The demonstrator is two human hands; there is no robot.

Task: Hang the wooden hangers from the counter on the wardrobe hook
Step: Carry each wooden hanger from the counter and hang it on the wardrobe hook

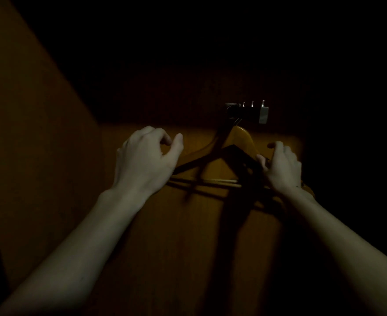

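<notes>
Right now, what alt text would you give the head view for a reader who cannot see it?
In a dim wooden wardrobe, the right hand grips an arm of the wooden hangers hanging under a metal hook. The left hand hovers beside them, fingers loosely curled, holding nothing.

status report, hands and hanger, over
Left hand loose, holding nothing. Right hand grips the amber wooden hanger, its top up at the silver metal wardrobe hook. Too dark to spot obstructions.
</notes>
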